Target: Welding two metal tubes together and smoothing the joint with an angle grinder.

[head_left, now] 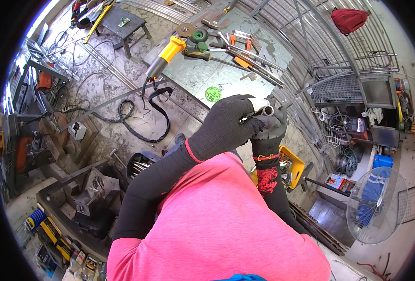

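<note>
Both gloved hands are raised in front of the chest, over the near edge of the bench (193, 75). The left hand (226, 124), in a black glove, reaches across from the lower left with its forearm slanting up, its fingers curled around a short metal tube (265, 110) whose open end faces the camera. The right hand (269, 129), in a grey glove, comes up almost vertically beneath it, fingers closed on the same tube from below, touching the left hand. On the bench beyond lie a yellow grinder (166, 57) by the left edge, clamps (240, 51) and a green disc (212, 93) at the near edge.
</note>
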{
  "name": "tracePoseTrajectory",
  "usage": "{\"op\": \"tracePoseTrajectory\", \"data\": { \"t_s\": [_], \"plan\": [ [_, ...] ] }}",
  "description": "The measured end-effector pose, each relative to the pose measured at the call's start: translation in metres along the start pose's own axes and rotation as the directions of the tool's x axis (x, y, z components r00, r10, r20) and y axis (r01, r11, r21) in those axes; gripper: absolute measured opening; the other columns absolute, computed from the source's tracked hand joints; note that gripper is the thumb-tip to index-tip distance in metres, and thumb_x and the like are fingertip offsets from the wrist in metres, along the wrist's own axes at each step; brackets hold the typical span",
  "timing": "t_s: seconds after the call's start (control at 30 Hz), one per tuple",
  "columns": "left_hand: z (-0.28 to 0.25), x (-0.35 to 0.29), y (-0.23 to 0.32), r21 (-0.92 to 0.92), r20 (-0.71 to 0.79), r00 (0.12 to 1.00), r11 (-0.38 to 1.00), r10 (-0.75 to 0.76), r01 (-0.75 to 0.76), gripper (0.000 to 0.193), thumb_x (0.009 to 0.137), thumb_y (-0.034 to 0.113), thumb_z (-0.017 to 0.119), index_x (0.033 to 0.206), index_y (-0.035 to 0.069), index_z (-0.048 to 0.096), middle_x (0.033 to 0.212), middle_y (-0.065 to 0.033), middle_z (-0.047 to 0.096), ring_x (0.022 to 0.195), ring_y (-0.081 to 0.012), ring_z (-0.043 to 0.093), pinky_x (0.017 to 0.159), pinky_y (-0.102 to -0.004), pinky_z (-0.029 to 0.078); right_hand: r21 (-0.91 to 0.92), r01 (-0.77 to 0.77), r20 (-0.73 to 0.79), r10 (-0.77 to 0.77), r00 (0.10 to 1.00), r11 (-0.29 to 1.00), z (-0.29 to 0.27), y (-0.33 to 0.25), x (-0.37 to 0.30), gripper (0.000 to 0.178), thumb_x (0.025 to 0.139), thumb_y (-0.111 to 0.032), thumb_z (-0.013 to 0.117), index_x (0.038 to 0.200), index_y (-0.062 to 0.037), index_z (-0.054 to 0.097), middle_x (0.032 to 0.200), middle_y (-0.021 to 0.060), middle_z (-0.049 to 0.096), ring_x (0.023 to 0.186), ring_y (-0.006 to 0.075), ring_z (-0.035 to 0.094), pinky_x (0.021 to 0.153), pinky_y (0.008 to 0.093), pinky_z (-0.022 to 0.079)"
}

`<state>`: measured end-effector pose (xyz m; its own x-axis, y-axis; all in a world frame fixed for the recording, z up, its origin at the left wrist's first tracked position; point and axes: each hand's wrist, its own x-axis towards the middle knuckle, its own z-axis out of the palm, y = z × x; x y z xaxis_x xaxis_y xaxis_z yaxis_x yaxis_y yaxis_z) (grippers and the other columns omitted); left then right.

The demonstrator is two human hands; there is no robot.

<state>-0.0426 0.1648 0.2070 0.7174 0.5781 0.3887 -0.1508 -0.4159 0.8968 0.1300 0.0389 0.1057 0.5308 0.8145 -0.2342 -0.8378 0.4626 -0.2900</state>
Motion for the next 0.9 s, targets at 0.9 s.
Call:
{"op": "tracePoseTrajectory", "data": {
  "t_s": [0.9],
  "plan": [
    [0.02, -0.031, -0.106, -0.543, 0.575, 0.683, 0.414, -0.451, 0.73, 0.043, 0.107, 0.04, 0.065, 0.11, -0.001, 0.077, 0.097, -0.0131, 0.079, 0.095, -0.0246, 0.075, 0.087, -0.0397, 0.06, -0.471, 0.393, 0.216, -0.328, 0.92, 0.79, 0.088, -0.03, -0.013, 0.047, 0.111, -0.044, 0.058, 0.144, -0.0109, 0.058, 0.073, -0.0042, 0.043, 0.061, 0.0101, 0.044, 0.067, 0.038, 0.045]
  ]
}}
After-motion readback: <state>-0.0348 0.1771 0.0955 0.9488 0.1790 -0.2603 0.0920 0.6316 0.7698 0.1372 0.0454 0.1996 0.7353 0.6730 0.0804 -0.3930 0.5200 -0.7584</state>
